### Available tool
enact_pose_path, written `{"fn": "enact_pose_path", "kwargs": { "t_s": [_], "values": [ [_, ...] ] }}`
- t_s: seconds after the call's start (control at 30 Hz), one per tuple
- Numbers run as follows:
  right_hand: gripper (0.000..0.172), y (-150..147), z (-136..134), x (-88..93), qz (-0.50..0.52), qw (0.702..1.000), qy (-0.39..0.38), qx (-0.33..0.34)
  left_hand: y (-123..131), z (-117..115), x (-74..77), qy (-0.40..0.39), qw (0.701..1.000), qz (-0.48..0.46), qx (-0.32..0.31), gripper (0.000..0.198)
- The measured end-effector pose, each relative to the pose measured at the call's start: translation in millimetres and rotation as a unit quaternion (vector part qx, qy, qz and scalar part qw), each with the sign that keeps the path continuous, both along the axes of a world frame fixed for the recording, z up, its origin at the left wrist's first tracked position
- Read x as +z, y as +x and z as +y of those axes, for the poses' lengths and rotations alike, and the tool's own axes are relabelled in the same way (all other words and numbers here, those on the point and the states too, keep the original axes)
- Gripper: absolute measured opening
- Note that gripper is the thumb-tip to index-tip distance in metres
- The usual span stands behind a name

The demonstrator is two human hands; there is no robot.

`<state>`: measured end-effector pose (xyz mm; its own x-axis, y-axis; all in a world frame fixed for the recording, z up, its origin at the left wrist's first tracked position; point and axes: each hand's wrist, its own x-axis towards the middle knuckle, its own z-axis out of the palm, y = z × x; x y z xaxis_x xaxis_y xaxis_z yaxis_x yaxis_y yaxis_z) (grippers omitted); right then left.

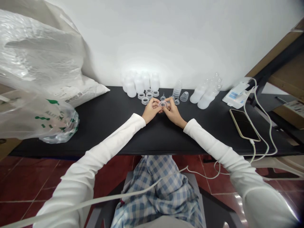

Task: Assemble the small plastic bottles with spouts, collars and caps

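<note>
Over the middle of the black table, my left hand and my right hand grip opposite sides of one translucent ring. Several loose rings lie just beyond my left hand. Behind them stand several frosted white bottles by the wall. Small clear nipples lie past my fingers, close to a stack of clear caps. One more clear cap rests to the right of the stack. Farther right, several bottles with clear tops lean or lie together.
White sacks and a clear plastic bag cover the left end. On the right are a phone with a white cable, a white and blue packet and cardboard boxes. A cable crosses my lap.
</note>
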<state>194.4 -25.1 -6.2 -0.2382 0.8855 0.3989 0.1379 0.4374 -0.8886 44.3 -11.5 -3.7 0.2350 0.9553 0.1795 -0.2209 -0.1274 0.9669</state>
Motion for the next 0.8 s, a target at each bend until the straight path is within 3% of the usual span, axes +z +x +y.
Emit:
{"fn": "enact_pose_path", "kwargs": {
  "t_s": [0.27,0.43,0.8],
  "values": [
    [0.045,-4.6,-0.5,2.4,0.064,0.996,-0.060,0.018,1.3,-2.1,2.6,-0.039,0.999,-0.011,0.001,0.028],
    [0.045,0.2,-1.1,4.1,0.043,0.997,-0.059,0.008,-1.3,-0.5,2.8,-0.060,0.998,-0.031,-0.015,0.015],
    [0.036,-3.6,0.5,-0.8,-0.005,0.999,0.000,-0.033,-1.6,-3.2,0.9,0.050,0.996,0.063,0.038,0.029]
  ]
}}
